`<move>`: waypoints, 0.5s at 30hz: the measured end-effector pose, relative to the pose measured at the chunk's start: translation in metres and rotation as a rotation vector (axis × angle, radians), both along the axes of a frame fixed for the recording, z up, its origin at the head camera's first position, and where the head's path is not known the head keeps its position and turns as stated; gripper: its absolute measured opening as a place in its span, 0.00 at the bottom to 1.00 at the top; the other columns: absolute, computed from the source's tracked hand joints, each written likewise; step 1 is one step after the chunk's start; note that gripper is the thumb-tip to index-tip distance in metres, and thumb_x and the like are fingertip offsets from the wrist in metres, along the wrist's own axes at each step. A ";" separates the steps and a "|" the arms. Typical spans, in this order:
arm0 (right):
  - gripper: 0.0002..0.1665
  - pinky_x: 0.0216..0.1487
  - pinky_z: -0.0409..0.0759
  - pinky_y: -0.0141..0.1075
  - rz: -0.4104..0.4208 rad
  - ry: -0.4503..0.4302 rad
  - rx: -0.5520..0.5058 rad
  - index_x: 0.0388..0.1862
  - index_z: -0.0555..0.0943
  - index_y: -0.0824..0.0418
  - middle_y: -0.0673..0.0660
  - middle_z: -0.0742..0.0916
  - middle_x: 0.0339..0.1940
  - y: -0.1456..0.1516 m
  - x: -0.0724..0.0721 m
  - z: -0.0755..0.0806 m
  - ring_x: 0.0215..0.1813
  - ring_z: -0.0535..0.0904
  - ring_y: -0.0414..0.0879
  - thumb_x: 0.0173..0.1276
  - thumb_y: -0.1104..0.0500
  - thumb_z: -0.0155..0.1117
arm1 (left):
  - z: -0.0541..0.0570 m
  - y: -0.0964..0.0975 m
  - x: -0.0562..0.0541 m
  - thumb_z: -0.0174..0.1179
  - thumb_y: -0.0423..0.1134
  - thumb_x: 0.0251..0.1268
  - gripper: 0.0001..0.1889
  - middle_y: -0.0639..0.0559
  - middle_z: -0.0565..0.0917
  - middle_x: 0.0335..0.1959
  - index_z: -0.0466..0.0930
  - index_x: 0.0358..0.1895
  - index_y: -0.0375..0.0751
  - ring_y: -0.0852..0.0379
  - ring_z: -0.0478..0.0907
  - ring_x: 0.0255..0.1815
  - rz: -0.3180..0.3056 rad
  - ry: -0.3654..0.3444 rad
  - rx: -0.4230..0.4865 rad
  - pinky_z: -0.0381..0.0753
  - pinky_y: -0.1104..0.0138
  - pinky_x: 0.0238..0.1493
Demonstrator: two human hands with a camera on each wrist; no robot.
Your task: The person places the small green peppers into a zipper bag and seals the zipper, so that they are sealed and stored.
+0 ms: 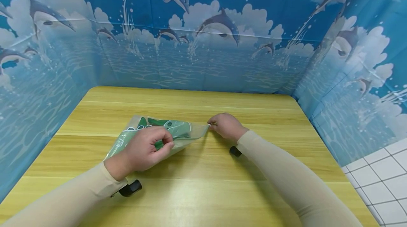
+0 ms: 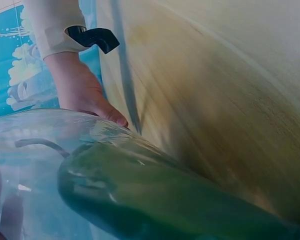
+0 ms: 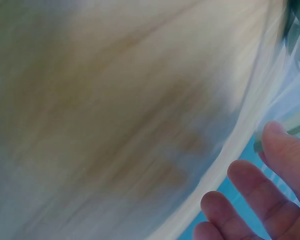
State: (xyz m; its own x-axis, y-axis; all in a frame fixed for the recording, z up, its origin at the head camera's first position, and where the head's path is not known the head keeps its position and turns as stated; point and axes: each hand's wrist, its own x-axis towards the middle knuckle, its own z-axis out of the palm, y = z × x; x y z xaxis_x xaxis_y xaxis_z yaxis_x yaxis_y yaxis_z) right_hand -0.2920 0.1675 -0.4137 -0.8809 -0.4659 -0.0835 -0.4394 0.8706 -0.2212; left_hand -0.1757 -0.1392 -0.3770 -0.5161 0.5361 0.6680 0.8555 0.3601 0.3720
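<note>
A clear plastic pouch (image 1: 197, 130) with green parts and white print or outlines is tilted above the table, its right corner drawn out to a point. My left hand (image 1: 146, 149) holds its near side, fingers and thumb curled; the exact contact is hidden from the head view. At the pouch's right corner, my right hand (image 1: 227, 126) pinches a small tab between thumb and index finger. A long green shape (image 2: 125, 185) shows through the plastic in the left wrist view. The right wrist view has my thumb by a small green piece (image 3: 258, 145), other fingers loosely bent.
Yellow wood-grain table (image 1: 203, 191) lies under both hands. A blue curtain (image 1: 203, 61) with dolphins and clouds surrounds the back and sides. White tiles (image 1: 378, 170) show at the lower right. Each wrist carries a black camera (image 1: 130, 188).
</note>
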 end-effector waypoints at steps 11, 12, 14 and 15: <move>0.26 0.75 0.75 0.55 -0.047 -0.035 -0.037 0.74 0.78 0.57 0.58 0.85 0.70 0.011 0.000 0.003 0.72 0.79 0.59 0.82 0.51 0.61 | -0.001 0.005 -0.003 0.64 0.31 0.70 0.08 0.63 0.83 0.31 0.82 0.35 0.51 0.68 0.76 0.33 0.068 -0.075 -0.079 0.83 0.64 0.37; 0.27 0.75 0.75 0.55 -0.051 -0.031 -0.039 0.75 0.77 0.58 0.58 0.84 0.71 0.012 0.000 0.003 0.72 0.79 0.59 0.82 0.50 0.61 | -0.001 0.005 -0.004 0.64 0.32 0.70 0.08 0.63 0.83 0.31 0.82 0.35 0.51 0.68 0.76 0.33 0.075 -0.083 -0.087 0.83 0.64 0.38; 0.28 0.76 0.74 0.55 -0.064 -0.027 -0.049 0.76 0.76 0.58 0.59 0.83 0.72 0.015 0.001 0.004 0.73 0.78 0.60 0.82 0.50 0.60 | -0.002 0.006 -0.005 0.64 0.33 0.71 0.07 0.64 0.83 0.32 0.82 0.36 0.51 0.69 0.77 0.34 0.088 -0.099 -0.104 0.84 0.63 0.38; 0.29 0.76 0.74 0.55 -0.067 -0.023 -0.055 0.76 0.76 0.59 0.60 0.82 0.73 0.017 0.001 0.004 0.73 0.78 0.60 0.82 0.49 0.60 | -0.002 0.007 -0.006 0.64 0.33 0.72 0.06 0.64 0.83 0.32 0.82 0.37 0.51 0.69 0.77 0.34 0.093 -0.104 -0.114 0.84 0.62 0.38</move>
